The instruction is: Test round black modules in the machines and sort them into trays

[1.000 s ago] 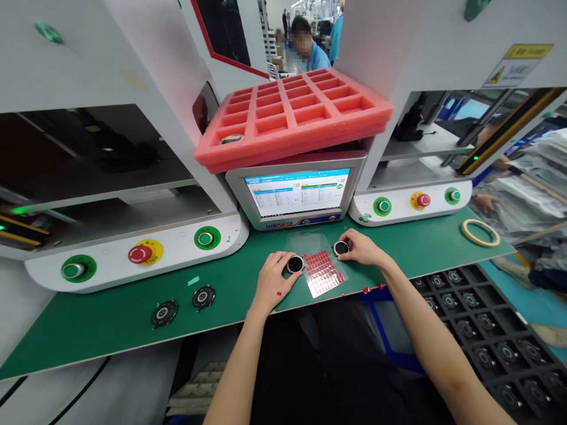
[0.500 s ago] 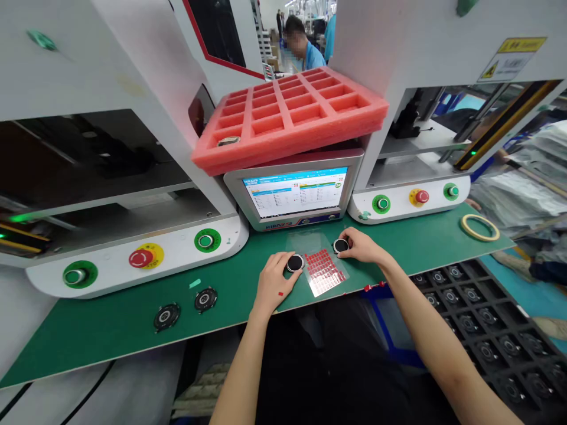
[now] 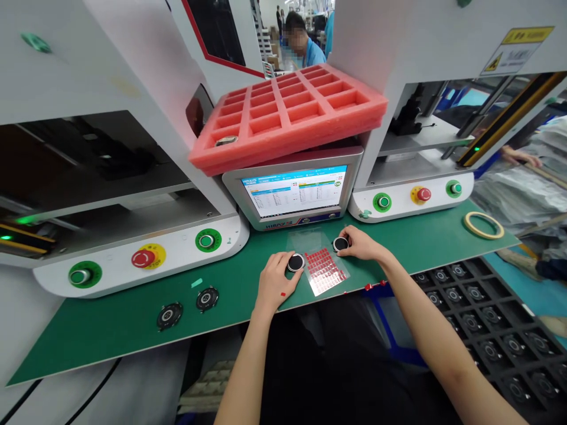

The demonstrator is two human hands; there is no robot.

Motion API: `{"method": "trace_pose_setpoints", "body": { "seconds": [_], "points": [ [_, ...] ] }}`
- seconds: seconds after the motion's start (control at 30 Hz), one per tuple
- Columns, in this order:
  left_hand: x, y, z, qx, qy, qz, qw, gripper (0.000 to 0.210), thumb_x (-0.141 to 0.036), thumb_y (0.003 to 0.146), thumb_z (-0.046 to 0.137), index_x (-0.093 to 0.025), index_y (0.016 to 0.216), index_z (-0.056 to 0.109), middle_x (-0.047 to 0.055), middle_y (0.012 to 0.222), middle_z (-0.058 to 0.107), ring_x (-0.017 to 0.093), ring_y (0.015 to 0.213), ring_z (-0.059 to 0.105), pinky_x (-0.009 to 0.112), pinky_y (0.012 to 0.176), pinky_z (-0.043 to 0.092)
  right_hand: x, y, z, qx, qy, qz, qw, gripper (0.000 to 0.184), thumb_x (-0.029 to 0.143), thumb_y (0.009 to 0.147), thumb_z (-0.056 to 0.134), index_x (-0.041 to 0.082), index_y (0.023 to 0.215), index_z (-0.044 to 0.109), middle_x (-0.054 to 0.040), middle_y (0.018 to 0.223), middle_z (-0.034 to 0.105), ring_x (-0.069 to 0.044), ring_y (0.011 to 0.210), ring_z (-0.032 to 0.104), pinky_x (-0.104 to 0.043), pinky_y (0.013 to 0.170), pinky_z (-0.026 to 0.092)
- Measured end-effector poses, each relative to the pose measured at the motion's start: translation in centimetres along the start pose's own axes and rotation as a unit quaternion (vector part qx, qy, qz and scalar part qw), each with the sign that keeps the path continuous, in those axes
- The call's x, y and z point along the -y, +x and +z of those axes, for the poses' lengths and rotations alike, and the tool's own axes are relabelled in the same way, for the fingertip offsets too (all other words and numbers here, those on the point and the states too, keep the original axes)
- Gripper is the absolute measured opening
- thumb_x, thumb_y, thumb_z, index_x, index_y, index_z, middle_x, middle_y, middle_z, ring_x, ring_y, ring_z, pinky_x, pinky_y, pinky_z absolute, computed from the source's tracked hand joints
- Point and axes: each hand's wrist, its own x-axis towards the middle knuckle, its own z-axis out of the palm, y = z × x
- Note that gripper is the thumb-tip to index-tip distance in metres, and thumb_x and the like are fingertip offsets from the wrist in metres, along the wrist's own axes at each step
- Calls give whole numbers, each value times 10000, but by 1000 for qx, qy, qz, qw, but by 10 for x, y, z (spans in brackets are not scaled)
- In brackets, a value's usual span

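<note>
My left hand (image 3: 275, 278) is closed around the edge of a round black disc with a silver rim (image 3: 296, 262), low over the green bench top. A small red sticker (image 3: 283, 294) shows on that hand near the thumb. My right hand (image 3: 359, 243) pinches a second disc of the same look, black with a silver rim (image 3: 340, 244), by its right edge. Between the two hands lies a clear sheet of small red stickers (image 3: 325, 271); its lower rows look pale. Two round black watch-back-like parts (image 3: 169, 316) rest on the bench farther left.
A monitor (image 3: 292, 195) stands behind my hands with a pink foam tray (image 3: 287, 112) on top. White press machines with green buttons (image 3: 206, 240) and red stop buttons (image 3: 144, 258) flank it. A tape roll (image 3: 484, 225) lies right; a black compartment tray (image 3: 500, 307) sits below. A co-worker (image 3: 305, 44) is behind.
Both hands keep their hold on the discs with almost no movement. The view has shifted slightly. At the far right, another person's hand has come into clearer view.
</note>
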Motion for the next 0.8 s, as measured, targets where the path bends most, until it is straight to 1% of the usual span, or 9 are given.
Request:
{"method": "trace_pose_setpoints", "body": {
  "seconds": [0.8],
  "points": [
    [0, 0, 0, 2, -6, -8, 1000, 311, -274, 846, 684, -188, 1136, 613, 86, 1078, 689, 252, 998, 639, 367, 837, 555, 4, -1, -3, 12, 8, 5, 1000, 366, 274, 639, 804, 196, 876, 536, 6, 814, 539, -152, 699, 521, -274, 646, 402]
  ]
}}
